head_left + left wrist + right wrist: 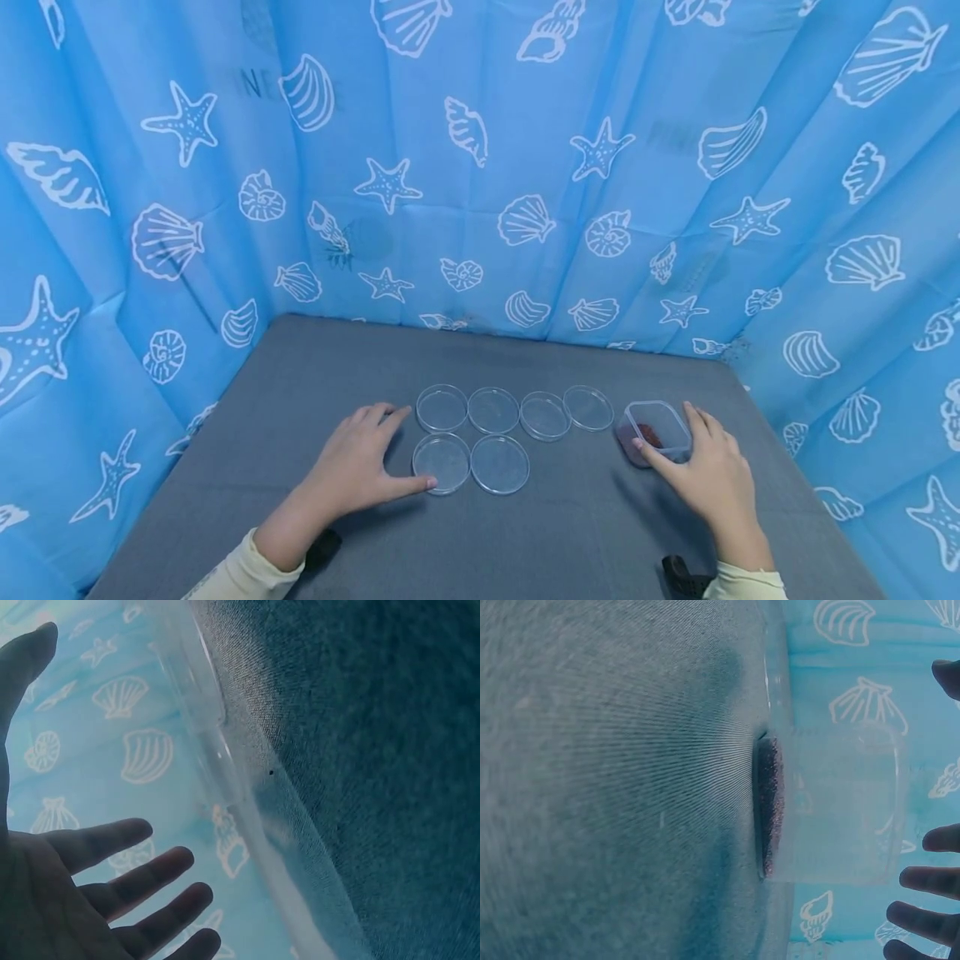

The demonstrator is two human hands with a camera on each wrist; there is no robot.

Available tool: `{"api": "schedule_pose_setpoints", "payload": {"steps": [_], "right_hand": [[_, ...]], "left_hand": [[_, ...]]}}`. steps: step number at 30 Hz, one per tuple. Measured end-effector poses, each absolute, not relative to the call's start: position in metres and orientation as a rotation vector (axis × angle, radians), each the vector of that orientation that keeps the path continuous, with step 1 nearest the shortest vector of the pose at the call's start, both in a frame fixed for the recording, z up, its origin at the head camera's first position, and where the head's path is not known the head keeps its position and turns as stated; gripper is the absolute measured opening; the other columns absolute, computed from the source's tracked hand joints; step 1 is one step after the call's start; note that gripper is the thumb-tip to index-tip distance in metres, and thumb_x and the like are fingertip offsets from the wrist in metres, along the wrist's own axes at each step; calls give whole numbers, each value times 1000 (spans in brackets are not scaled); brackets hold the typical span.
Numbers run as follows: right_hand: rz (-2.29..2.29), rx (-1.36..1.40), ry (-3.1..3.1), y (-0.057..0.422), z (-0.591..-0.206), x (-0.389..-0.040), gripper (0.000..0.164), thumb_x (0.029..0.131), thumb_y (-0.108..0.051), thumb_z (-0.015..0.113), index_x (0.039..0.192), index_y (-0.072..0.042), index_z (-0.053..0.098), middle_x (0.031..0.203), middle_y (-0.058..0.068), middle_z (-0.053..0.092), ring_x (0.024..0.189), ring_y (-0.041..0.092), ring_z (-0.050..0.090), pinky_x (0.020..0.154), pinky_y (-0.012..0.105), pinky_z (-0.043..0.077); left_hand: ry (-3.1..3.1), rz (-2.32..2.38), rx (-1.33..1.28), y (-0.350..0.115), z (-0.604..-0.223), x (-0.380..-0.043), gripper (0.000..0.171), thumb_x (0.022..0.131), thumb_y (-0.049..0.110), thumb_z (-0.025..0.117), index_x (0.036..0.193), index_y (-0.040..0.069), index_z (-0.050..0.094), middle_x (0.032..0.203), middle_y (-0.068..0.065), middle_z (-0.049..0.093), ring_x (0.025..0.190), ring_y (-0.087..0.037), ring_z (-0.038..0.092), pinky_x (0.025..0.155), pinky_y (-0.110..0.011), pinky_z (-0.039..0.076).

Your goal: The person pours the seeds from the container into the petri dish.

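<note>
Nearest the camera we find the left sleeve point(251, 571) and the right sleeve point(742, 583), both light-coloured, at the near edge of the view. Beyond them, both hands reach over the grey table point(585, 533).

The left hand point(352, 462) is spread, thumb well apart from the fingers, at the left side of the six clear dishes point(492, 411). Its thumb tip overlaps the rim of the near-left dish point(442, 462); we cannot tell whether it touches. The dishes lie in two rows: four far, two near.

The right hand point(708, 475) is also spread, thumb to the left and fingers to the right of the clear tub point(669, 427). The tub stands upright and uncovered on the right of the table, right of the dishes, with dark red grains point(649, 436) low inside it. In the right wrist view the hand pinches nothing; we cannot confirm contact with the tub.

We judge the step in hand to be positioning the hands, the grains not yet shared out. The next move probably calls for drawing the right thumb and fingers evenly onto opposite walls and keeping the tub level, since a tilt could spill the grains.
</note>
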State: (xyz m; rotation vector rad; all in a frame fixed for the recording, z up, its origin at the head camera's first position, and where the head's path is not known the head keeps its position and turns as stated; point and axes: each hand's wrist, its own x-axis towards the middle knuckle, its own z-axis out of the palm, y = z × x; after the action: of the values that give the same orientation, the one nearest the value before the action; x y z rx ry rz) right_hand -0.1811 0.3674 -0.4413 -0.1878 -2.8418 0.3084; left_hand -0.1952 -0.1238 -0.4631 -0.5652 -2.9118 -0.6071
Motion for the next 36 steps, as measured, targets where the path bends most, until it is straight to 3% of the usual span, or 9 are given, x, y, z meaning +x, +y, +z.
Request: {"api": "schedule_pose_setpoints", "payload": {"steps": [6, 13, 19, 26, 36], "right_hand": [[365, -269, -2932, 371, -443, -184, 120, 88, -80, 66, 162, 8, 30, 155, 41, 38, 133, 65, 43, 101, 81, 41], [435, -307, -2954, 373, -449, -186, 119, 89, -79, 65, 162, 9, 30, 154, 41, 39, 136, 63, 44, 103, 79, 42], [468, -318, -2954, 375, -452, -187, 118, 90, -78, 66, 160, 10, 32, 149, 40, 43, 133, 59, 49, 102, 76, 46], [532, -366, -2967, 378, -455, -189, 119, 90, -78, 65, 158, 14, 33, 136, 38, 55, 118, 50, 61, 94, 69, 51], [632, -432, -2954, 375, -459, -189, 119, 89, -74, 70, 158, 15, 30, 146, 43, 49, 127, 55, 58, 104, 71, 47]], "left_hand": [[-2914, -628, -548, -122, -467, -197, 111, 74, 90, 70, 152, 13, 58, 142, -11, 62, 134, -36, 58, 106, -63, 50], [-2952, -795, -508, -118, -470, -199, 99, 76, 82, 77, 143, 10, 65, 135, -7, 64, 127, -28, 59, 103, -56, 55], [-2952, -902, -528, -114, -470, -198, 97, 77, 74, 83, 144, 8, 63, 135, -10, 64, 126, -28, 61, 105, -54, 54], [-2950, -963, -560, -110, -474, -198, 96, 76, 68, 87, 147, 9, 61, 131, -9, 63, 120, -23, 63, 103, -51, 56], [-2964, -972, -643, -105, -476, -195, 100, 78, 63, 88, 155, 9, 54, 130, -9, 60, 110, -17, 60, 93, -45, 56]]}}
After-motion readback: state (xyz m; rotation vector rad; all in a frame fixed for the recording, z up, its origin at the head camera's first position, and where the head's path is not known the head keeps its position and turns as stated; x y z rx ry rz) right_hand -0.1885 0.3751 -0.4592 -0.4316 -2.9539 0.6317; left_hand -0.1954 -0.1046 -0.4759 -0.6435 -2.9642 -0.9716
